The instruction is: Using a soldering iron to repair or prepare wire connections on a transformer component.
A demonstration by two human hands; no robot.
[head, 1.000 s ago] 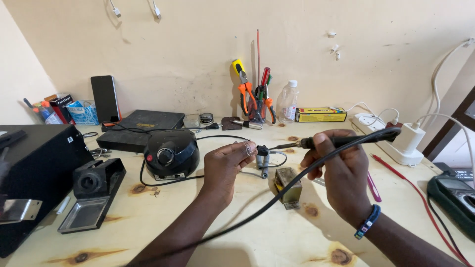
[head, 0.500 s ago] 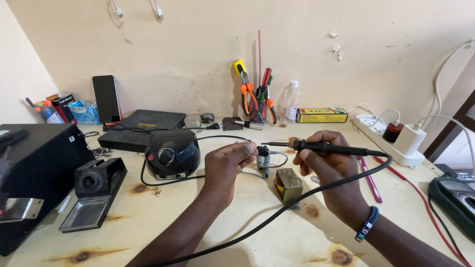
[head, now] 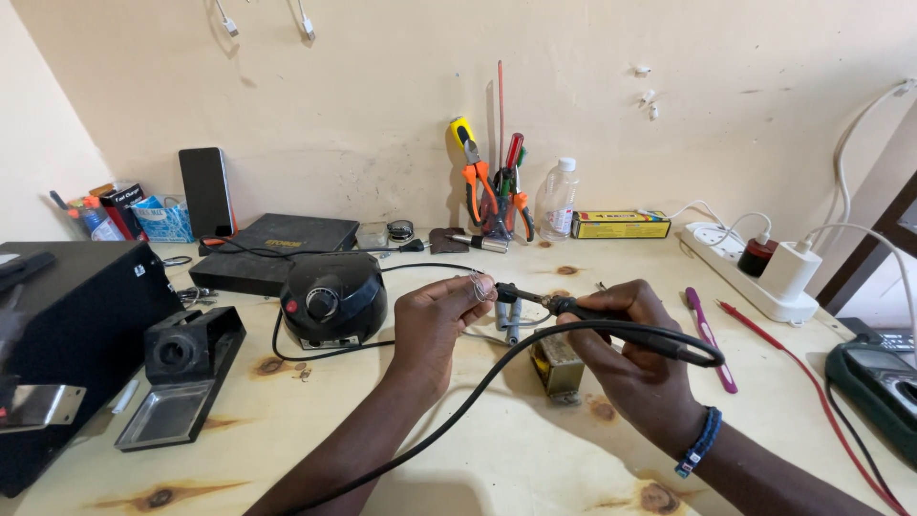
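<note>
Your right hand (head: 635,358) is closed around the black handle of the soldering iron (head: 611,325) in a pen-like grip, which keeps the tip level and aimed left; its black cord (head: 497,373) loops back toward you across the bench. Your left hand (head: 441,320) pinches a thin wire strand (head: 476,282) between thumb and fingertips, holding it up to meet the tip just above the table (head: 516,449). Directly below the joint sit 2 grey cylindrical parts (head: 508,315) and a small transformer (head: 557,365), close under both wrists. Left of your left hand stands the round black control unit (head: 332,301), then an iron stand (head: 186,373). Farther back, a tool cup with pliers (head: 492,196), a clear bottle (head: 558,199) and a power strip (head: 755,272) line the wall.
</note>
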